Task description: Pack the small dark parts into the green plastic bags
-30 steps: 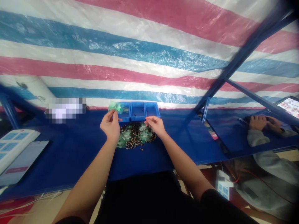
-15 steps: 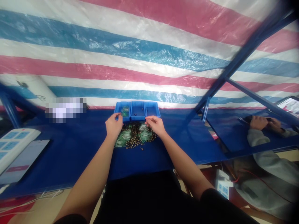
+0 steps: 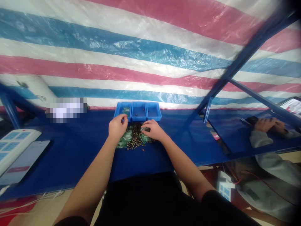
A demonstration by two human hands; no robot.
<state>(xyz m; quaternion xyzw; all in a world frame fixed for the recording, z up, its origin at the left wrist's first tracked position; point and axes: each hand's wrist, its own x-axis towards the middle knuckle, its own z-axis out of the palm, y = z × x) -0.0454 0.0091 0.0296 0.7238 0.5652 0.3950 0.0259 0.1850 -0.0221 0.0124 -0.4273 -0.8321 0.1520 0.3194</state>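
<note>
A heap of small dark parts and green plastic bags (image 3: pixel 133 138) lies on the blue table (image 3: pixel 70 150). Behind it stand three small blue bins (image 3: pixel 138 111) in a row; the left one holds a green bag. My left hand (image 3: pixel 119 126) rests on the left side of the heap with its fingers curled down; what they hold is hidden. On the heap's right side my right hand (image 3: pixel 153 129) lies with its fingers bent onto the parts, and I cannot make out anything gripped.
A white power strip (image 3: pixel 14 145) and a phone (image 3: pixel 22 161) lie at the table's left end. A striped tarp hangs behind. Blue frame bars (image 3: pixel 237 62) cross at right, where another person's hands (image 3: pixel 268 124) work on a neighbouring table.
My left hand let a green bag go into the left bin, then came down onto the heap. My right hand dropped from the bins' front edge onto the parts.
</note>
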